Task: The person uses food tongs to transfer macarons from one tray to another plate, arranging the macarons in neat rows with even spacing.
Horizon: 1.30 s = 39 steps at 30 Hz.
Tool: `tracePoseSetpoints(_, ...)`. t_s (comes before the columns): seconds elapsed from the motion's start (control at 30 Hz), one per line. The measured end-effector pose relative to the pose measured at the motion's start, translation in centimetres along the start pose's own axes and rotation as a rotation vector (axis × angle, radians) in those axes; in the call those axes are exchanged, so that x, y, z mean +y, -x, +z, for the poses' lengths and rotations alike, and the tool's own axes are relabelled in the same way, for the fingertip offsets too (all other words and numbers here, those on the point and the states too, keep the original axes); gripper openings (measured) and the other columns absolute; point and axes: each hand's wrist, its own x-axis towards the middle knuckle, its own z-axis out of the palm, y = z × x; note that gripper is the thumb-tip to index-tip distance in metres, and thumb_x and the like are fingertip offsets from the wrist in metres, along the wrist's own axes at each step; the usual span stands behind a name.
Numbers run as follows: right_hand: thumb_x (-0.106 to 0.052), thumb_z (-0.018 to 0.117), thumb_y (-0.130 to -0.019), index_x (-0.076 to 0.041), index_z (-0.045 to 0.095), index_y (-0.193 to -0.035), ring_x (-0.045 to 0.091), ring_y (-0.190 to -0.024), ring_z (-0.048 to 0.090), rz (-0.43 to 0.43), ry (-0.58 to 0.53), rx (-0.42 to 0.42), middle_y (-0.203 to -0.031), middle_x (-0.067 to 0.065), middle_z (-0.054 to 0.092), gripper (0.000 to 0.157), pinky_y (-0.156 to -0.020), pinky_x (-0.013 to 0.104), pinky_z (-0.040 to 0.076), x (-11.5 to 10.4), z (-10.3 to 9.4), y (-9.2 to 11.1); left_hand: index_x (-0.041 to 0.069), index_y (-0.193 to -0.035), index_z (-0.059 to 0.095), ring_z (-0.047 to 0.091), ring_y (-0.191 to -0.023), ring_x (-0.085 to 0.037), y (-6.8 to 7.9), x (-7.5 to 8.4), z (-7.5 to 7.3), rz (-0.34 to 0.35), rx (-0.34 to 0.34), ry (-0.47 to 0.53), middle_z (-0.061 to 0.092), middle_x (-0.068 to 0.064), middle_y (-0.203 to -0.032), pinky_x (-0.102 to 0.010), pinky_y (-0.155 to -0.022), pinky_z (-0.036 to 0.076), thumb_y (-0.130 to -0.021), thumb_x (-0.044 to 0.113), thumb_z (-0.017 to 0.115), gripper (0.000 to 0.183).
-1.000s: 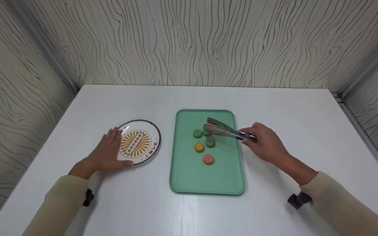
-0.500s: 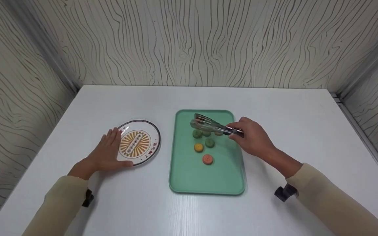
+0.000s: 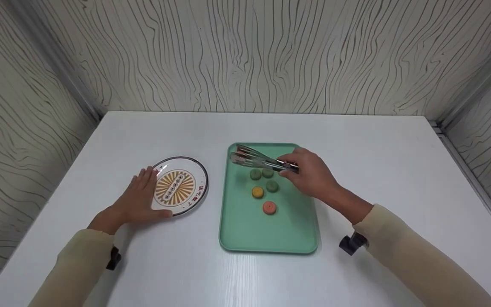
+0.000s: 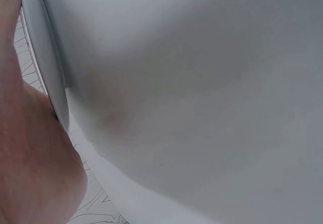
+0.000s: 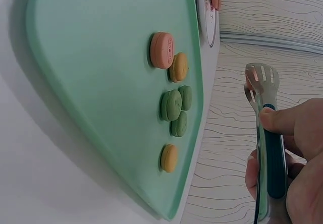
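My right hand (image 3: 309, 172) grips a pair of metal tongs (image 3: 262, 161) with dark handle grips, held above the green tray (image 3: 267, 234). Between the slotted tips of the tongs sits a pinkish macaron (image 3: 240, 152), partly hidden by the metal. On the tray lie a pink macaron (image 3: 269, 207), a yellow macaron (image 3: 258, 192) and three green macarons (image 3: 272, 186). Another yellow macaron (image 5: 169, 158) shows in the right wrist view, hidden in the head view. My left hand (image 3: 141, 196) rests on the left rim of a round patterned plate (image 3: 200, 168), fingers straight and thumb spread along the near edge.
The plate stands left of the tray on a white table (image 3: 356, 140), with a narrow strip of tabletop between them. Wood-grain patterned panels (image 3: 245, 55) rise behind the table and on both sides.
My right hand has carried the tongs with the macaron leftward and slightly back, from the green macarons to the tray's far left. My left hand and the plate have stayed put.
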Motion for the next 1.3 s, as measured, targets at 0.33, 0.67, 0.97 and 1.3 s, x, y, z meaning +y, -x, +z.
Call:
tracePoseSetpoints(0.33, -0.009, 0.075, -0.092, -0.004, 0.075, -0.120, 0.020, -0.085, 0.059, -0.027, -0.001, 0.003, -0.096, 0.009, 0.065, 0.029, -0.072, 0.035, 0.050, -1.4, 0.6, -1.1, -0.016, -0.155, 0.008, -0.002, -0.152, -0.051, 0.0, 0.1, 0.0, 0.000, 0.004, 0.006, 0.002, -0.035, -0.164, -0.062, -0.122, 0.005, -0.081, 0.071, 0.069, 0.130)
tracePoseSetpoints(0.67, -0.008, 0.073, -0.093, -0.005, 0.075, -0.121, 0.016, -0.077, 0.053, -0.027, -0.027, -0.015, -0.095, 0.008, 0.065, 0.028, -0.065, 0.031, 0.047, -2.6, 1.4, -2.1, -0.017, -0.155, 0.008, -0.001, -0.152, -0.051, 0.1, 0.3, -0.1, -0.001, 0.002, 0.004, 0.002, -0.035, -0.164, -0.062, -0.122, 0.006, -0.080, 0.070, 0.069, 0.130)
tracePoseSetpoints(0.97, -0.009, 0.075, -0.092, -0.007, 0.075, -0.120, 0.018, -0.083, 0.057, -0.025, -0.058, -0.024, -0.099, 0.006, 0.065, 0.028, -0.072, 0.033, 0.050, -3.7, 2.5, -3.2, -0.016, -0.155, 0.008, -0.001, -0.152, -0.050, -0.2, 0.3, 0.0, -0.017, -0.009, -0.002, 0.002, -0.034, -0.164, -0.062, -0.122, 0.005, -0.080, 0.072, 0.067, 0.130)
tracePoseSetpoints(1.3, -0.010, 0.074, -0.094, -0.009, 0.076, -0.119, 0.016, -0.080, 0.054, -0.013, -0.043, -0.059, -0.095, 0.003, 0.063, 0.025, -0.070, 0.032, 0.049, -5.2, 4.2, -4.1, -0.016, -0.155, 0.008, -0.002, -0.153, -0.050, -0.3, -0.1, 0.3, -0.028, -0.008, -0.008, 0.001, -0.034, -0.165, -0.062, -0.122, 0.006, -0.079, 0.073, 0.067, 0.132)
